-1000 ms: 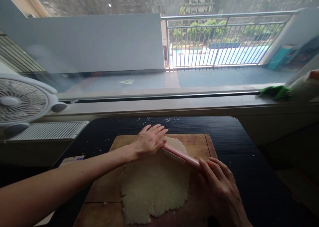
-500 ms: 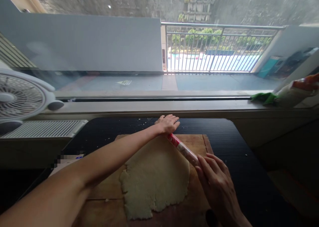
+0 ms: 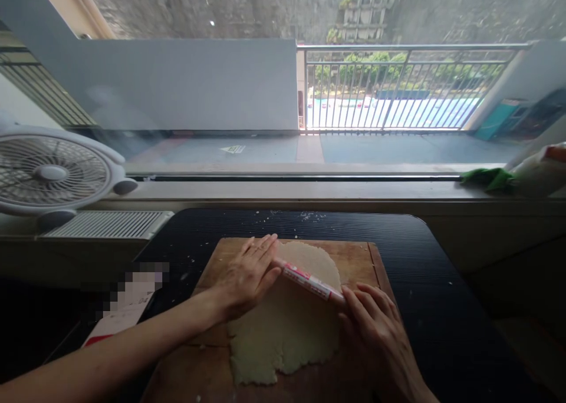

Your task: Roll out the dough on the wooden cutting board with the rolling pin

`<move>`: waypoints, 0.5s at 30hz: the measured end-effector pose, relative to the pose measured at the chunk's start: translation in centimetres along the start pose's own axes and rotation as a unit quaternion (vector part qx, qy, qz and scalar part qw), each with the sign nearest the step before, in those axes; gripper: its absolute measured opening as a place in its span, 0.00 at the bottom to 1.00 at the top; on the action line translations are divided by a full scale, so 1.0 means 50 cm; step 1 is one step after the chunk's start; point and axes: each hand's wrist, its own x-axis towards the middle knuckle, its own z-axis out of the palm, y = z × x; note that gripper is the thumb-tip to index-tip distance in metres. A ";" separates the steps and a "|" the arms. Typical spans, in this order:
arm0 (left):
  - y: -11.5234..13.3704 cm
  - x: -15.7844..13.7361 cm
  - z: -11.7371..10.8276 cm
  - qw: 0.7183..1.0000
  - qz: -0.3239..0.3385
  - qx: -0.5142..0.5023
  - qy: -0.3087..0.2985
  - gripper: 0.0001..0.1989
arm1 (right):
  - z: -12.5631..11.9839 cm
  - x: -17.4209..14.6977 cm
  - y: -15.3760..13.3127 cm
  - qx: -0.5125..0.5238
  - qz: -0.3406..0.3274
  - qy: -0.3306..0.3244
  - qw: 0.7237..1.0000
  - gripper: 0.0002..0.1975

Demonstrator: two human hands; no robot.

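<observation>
On one wooden board (image 3: 359, 255) lay one dough sheet (image 3: 283, 339), one roller (image 3: 309, 281) slanted across it. One left hand (image 3: 246, 278), fingers outstretched, and one right hand (image 3: 377, 323), fingers bent, closure unclear, covered its ends.

The bare left forearm (image 3: 145, 343) stretches in from the lower left, the left hand (image 3: 251, 271) palm down, fingers extended and thumb apart. Opposite, the right hand (image 3: 377, 321) angles inward, knuckles up, fingers lightly bent.
</observation>
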 end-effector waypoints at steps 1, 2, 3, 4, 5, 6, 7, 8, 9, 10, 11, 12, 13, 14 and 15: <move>0.004 0.036 0.007 1.000 -0.014 -0.011 0.001 0.26 | 0.000 0.006 0.003 -0.005 0.004 -0.006 1.000 0.19; 0.006 0.076 0.015 0.999 -0.026 -0.022 0.002 0.26 | 0.000 0.013 0.007 -0.011 0.010 -0.012 1.000 0.19; 0.008 0.118 0.023 0.998 -0.044 -0.033 -0.002 0.25 | -0.001 0.020 0.011 -0.018 0.017 -0.018 1.000 0.19; 0.009 0.157 0.030 0.997 -0.066 -0.045 -0.007 0.24 | -0.002 0.029 0.015 -0.024 0.024 -0.023 0.999 0.18; 0.010 0.192 0.035 0.996 -0.069 -0.052 -0.009 0.24 | -0.005 0.038 0.018 -0.030 0.032 -0.027 0.999 0.18; 0.011 0.218 0.039 0.996 -0.075 -0.057 -0.009 0.24 | -0.007 0.046 0.021 -0.036 0.039 -0.029 0.998 0.17; 0.012 0.233 0.040 0.995 -0.077 -0.060 -0.006 0.25 | -0.010 0.054 0.023 -0.041 0.045 -0.031 0.998 0.16; 0.015 0.237 0.038 0.995 -0.077 -0.061 0.000 0.25 | -0.014 0.061 0.024 -0.045 0.049 -0.034 0.997 0.15; 0.017 0.229 0.035 0.995 -0.078 -0.063 0.005 0.25 | -0.017 0.067 0.024 -0.047 0.048 -0.039 0.997 0.14; 0.020 0.208 0.031 0.995 -0.075 -0.063 0.013 0.24 | -0.021 0.071 0.023 -0.045 0.044 -0.045 0.997 0.13; 0.023 0.178 0.025 0.996 -0.068 -0.062 0.021 0.24 | -0.024 0.074 0.022 -0.040 0.038 -0.055 0.997 0.12; 0.025 0.139 0.020 0.996 -0.061 -0.060 0.029 0.22 | -0.027 0.078 0.020 -0.030 0.028 -0.064 0.997 0.12; 0.025 0.094 0.015 0.996 -0.046 -0.056 0.046 0.22 | -0.030 0.083 0.017 -0.016 0.014 -0.077 0.997 0.12; 0.024 0.046 0.012 0.996 -0.043 -0.051 0.057 0.21 | -0.032 0.089 0.014 0.001 -0.003 -0.092 0.996 0.13; 0.021 -0.002 0.009 0.995 -0.049 -0.044 0.070 0.20 | -0.032 0.098 0.010 0.020 -0.023 -0.106 0.994 0.13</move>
